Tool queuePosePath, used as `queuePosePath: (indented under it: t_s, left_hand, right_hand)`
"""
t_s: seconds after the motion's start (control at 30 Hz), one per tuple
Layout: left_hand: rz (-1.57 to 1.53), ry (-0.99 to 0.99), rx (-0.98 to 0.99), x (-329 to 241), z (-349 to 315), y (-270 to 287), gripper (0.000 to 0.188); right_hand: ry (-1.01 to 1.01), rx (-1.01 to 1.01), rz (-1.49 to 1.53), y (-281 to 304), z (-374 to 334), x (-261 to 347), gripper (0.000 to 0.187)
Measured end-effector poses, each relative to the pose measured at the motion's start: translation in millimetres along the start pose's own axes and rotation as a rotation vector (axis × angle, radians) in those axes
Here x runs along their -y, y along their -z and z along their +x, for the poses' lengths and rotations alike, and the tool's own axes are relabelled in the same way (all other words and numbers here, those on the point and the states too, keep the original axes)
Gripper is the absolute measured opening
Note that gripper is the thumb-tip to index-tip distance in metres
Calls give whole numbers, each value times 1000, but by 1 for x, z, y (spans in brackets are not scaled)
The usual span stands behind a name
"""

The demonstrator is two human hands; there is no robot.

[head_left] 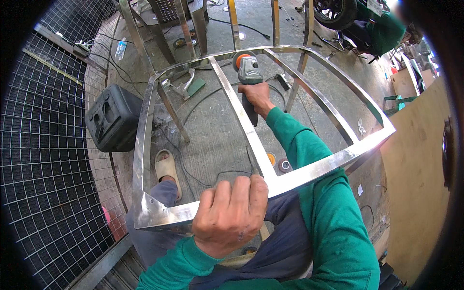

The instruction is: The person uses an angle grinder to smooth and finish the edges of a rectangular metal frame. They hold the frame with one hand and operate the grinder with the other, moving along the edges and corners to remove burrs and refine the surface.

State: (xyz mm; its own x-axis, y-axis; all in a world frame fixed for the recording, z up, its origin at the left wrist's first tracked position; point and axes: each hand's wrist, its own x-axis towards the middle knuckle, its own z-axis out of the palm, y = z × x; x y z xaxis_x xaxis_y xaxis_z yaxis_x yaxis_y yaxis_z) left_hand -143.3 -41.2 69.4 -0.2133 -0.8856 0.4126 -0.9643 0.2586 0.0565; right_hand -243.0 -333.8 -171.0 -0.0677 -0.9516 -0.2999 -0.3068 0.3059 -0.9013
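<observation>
A shiny metal chair frame [299, 173] made of square tubing lies across my lap, with several bars running away from me to a curved far rail. My left hand [232, 210] is wrapped over the near rail, left of where the middle bar joins it. Under the frame my right arm reaches forward. My right hand [257, 98] grips a grey-green angle grinder [250, 71] by its body, inside the opening right of the middle bar. The grinder's orange disc [238, 60] is at the far rail's inner side; whether it touches cannot be told.
A black hard case [115, 118] stands at left beside wire mesh panels [43, 159]. Power cords and loose discs [285, 165] lie on the concrete floor. A plywood sheet [420, 183] stands right. Beyond are a clamp-like tool [186, 88], a wheel [334, 12] and a person in green [382, 31].
</observation>
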Motion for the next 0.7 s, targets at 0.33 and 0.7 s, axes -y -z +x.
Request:
queuePosePath:
  t_s: [0.33,0.7]
  left_hand:
    - [-20,15,-16,-1,0,0,8]
    - [-18,26,4,-2,-3,0,33]
  right_hand:
    - [-62,27,201,-9,10,0,19]
    - [-75,107,274,-18,8,-11,21]
